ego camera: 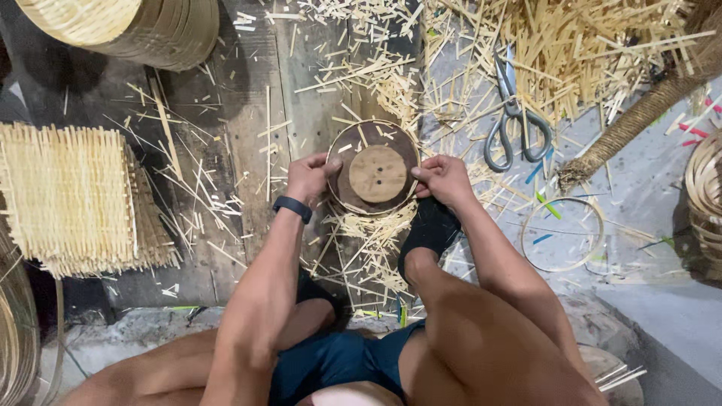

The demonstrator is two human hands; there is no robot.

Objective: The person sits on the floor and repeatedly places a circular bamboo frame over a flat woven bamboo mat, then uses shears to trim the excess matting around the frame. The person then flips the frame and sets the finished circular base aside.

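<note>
— Wooden, that floor? Dark planks (248, 143) on the left side, worn and littered?

— Yes, planks on the left, then grey concrete (647, 188) on the right. Buried under pale bamboo slivers (571, 53) along the top, thickest at upper right. Scattered thinner toward the knees.

— And between the hands?

— Round wooden disc (374, 168), dark brown, with a smaller lighter disc on top at its middle. Lying flat on the planks, straight ahead of the knees, a few slivers resting on it.

— Gripped how?

— Left hand (308, 177) curled on the disc's left edge, thumb over the rim. Right hand (442, 179) pinching the right edge, fingers bent, thumb on top. Black band (292, 207) around the left wrist.

— Anything close by?

— Scissors (513, 120) with grey handles, just beyond the right hand, blades pointing away. Thin bamboo hoop (562, 234) flat on the concrete, right of the right forearm. Thick rope (639, 120) running diagonally from the upper right corner.

— Farther out?

— Stack of square woven mats (71, 195) at the left. Stacked round woven trays (143, 30) at top left. More coiled hoops (703, 188) at the right edge, partly cut off. Bits of coloured strip, blue, green, pink, near the hoop.

— Seated?

— Squatting low, bare knees wide apart, dark blue shorts (338, 361) at the bottom.
</note>
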